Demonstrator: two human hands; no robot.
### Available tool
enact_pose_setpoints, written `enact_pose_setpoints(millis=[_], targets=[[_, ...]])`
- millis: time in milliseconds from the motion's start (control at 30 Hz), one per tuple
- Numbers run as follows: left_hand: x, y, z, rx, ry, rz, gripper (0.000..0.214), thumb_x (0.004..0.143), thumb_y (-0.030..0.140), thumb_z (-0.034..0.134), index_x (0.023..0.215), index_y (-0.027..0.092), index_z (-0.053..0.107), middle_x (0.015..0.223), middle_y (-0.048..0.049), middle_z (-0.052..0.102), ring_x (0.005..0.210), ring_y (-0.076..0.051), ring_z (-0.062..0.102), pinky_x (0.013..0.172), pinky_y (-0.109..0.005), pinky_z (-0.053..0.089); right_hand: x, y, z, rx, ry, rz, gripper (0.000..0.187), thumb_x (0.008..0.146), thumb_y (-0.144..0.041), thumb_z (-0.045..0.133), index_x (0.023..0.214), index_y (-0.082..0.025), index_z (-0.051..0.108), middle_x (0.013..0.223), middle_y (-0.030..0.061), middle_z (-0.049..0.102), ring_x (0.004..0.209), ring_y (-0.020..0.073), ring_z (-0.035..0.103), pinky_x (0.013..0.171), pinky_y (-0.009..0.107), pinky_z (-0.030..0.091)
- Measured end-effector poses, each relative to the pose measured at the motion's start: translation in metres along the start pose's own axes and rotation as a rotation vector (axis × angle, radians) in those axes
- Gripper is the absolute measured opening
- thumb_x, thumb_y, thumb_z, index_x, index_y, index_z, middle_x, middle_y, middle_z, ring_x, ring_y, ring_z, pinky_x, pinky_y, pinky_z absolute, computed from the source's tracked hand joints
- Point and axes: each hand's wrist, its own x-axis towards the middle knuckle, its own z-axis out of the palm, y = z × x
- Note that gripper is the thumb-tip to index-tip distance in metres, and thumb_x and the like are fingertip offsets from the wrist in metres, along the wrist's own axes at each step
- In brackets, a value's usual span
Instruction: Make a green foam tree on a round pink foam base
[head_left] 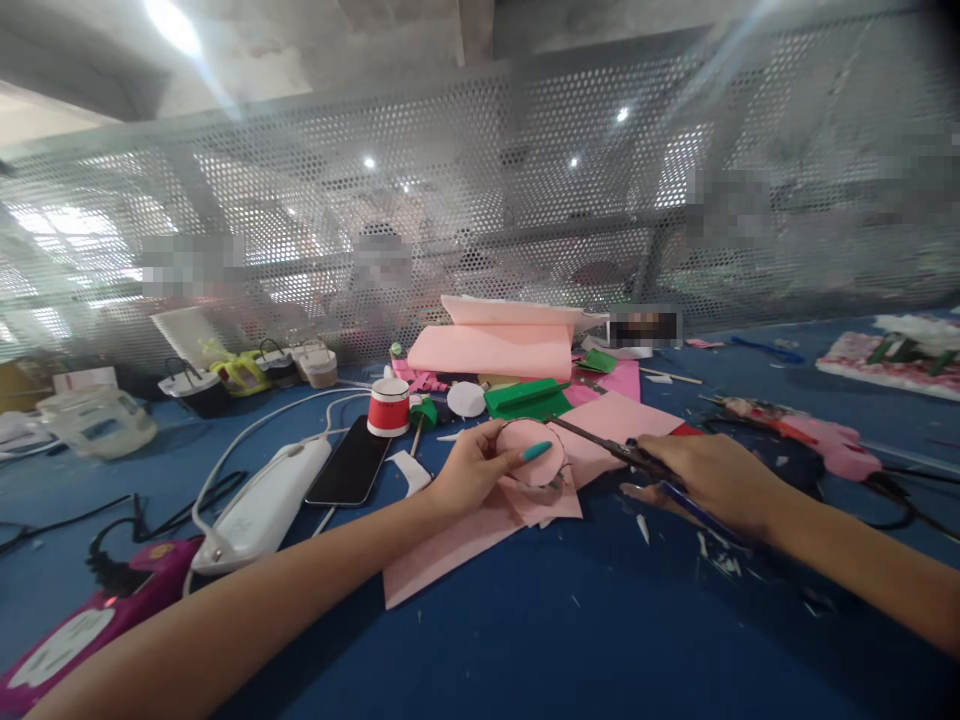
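Observation:
My left hand (480,465) pinches a round pink disc (536,440), its thumb with a long teal nail lying across the front. Below and behind the disc are pieces of pink paper (450,555), one with a cut edge. Gripped in my right hand (720,475) is a pair of scissors (622,450), whose dark blades point left to the disc's upper right edge. Whether the blades touch the disc I cannot tell. More pink paper (622,425) lies behind the blades.
To the left lie a black phone (352,462), a white power strip (270,505) with cables and a red-and-white cup (388,408). Behind are green paper (525,398) and a pink roll (491,350). A pink glue gun (817,440) rests at right, near white scraps (720,560).

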Motion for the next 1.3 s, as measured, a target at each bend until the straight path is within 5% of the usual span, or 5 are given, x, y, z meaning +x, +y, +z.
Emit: enact_pose_setpoints(millis=[300, 1300], targets=[[0.0001, 0.0012, -0.0012, 0.171, 0.0, 0.009, 0.031, 0.072, 0.041, 0.071, 0.086, 0.014, 0.067, 0.081, -0.0044, 0.068, 0.076, -0.016, 0.061, 0.071, -0.029, 0.049, 0.0017, -0.0054, -0.002, 0.023, -0.003, -0.043, 0.038, 0.086, -0.057, 0.04, 0.076, -0.022, 0.049, 0.069, 0.0063, 0.065, 0.063, 0.022, 0.064, 0.051, 0.028, 0.032], [-0.0019, 0.0017, 0.0002, 0.068, -0.081, -0.026, 0.033, 0.066, 0.038, 0.076, 0.086, 0.012, 0.071, 0.086, -0.0078, 0.072, 0.082, -0.021, 0.065, 0.077, -0.033, 0.051, 0.0021, -0.0101, -0.0049, 0.004, -0.101, -0.074, 0.037, 0.088, -0.054, 0.04, 0.079, -0.019, 0.05, 0.071, 0.0073, 0.066, 0.061, 0.0204, 0.063, 0.051, 0.027, 0.029]])
